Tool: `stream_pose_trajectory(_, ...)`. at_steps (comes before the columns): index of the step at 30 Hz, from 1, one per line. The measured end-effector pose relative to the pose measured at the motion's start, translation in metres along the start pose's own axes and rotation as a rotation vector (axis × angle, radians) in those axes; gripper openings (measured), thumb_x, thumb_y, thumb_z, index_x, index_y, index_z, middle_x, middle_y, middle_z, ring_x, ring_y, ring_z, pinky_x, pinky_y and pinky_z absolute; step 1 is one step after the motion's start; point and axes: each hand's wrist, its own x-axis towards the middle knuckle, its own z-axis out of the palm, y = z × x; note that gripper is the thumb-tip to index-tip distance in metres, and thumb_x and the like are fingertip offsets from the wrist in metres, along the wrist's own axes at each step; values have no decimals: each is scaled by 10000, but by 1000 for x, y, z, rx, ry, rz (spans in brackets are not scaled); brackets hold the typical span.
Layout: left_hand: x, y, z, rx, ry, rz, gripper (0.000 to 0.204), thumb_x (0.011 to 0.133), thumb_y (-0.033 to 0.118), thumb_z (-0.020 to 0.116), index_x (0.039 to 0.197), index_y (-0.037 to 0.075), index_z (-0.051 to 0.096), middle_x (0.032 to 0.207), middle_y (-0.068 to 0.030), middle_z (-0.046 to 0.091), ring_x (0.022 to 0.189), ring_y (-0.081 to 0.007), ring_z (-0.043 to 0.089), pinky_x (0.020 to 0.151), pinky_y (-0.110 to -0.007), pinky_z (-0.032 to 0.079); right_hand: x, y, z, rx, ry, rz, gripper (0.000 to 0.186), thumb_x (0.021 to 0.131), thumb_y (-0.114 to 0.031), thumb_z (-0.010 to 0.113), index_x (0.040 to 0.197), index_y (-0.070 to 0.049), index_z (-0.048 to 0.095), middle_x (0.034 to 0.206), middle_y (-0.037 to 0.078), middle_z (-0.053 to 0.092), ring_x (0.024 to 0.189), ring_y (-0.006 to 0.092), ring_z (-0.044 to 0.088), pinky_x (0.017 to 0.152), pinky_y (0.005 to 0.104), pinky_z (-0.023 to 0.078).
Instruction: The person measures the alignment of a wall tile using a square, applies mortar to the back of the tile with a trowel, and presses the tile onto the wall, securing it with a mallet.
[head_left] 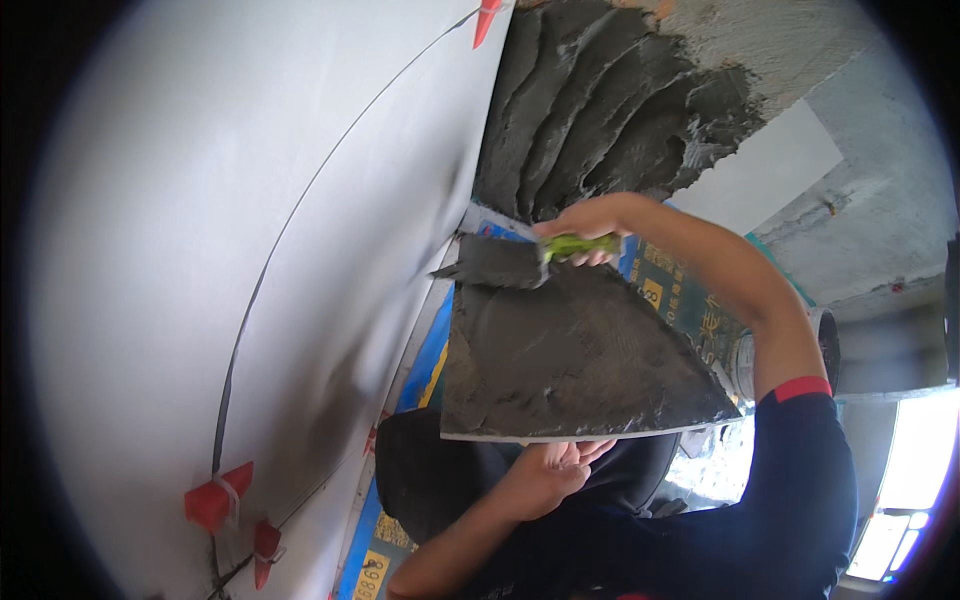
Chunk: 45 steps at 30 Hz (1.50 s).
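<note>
In my right hand (590, 222) is the yellow-green handle of a trowel (497, 262), its blade coated with grey mortar. The blade lies over the far left corner of a tile (575, 365) that is spread with mortar and shows a pale near edge. My left hand (562, 470) holds that near edge from below; part of its fingers is hidden under the tile. Just beyond the trowel, thick ridged mortar (600, 100) covers the wall beside the white tiles.
Large white wall tiles (180, 220) fill the left side, with red levelling wedges (220, 497) at the joints. A printed green and blue floor covering (385, 530) lies below. On the right stand a bucket (742, 365) and a bright window (905, 480).
</note>
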Motion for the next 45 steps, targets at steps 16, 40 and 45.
stream_pose_trajectory(16,-6,-3,-9,-51,14,3,718,831,-65,503,1470,-7,182,1496,-169,307,1404,-340,279,1149,-547,162,-135,39,57,255,92,-281,581,966,-574,388,788,-56,583,576,33,508,420,93,456,381,235,372)
stream_pose_trajectory(40,-4,14,-7,-10,-58,-24,709,849,-47,521,1477,-1,194,1496,-208,300,1386,-414,282,1139,-576,159,-219,95,117,-101,234,243,642,988,-574,273,883,-39,612,672,59,584,545,148,564,517,296,478)
stream_pose_trajectory(45,-5,18,-5,-15,-48,-32,707,841,-65,506,1476,3,204,1489,-207,315,1384,-411,290,1136,-581,163,-283,84,103,-229,298,274,694,970,-605,312,716,-32,610,599,48,568,518,140,557,538,304,481)
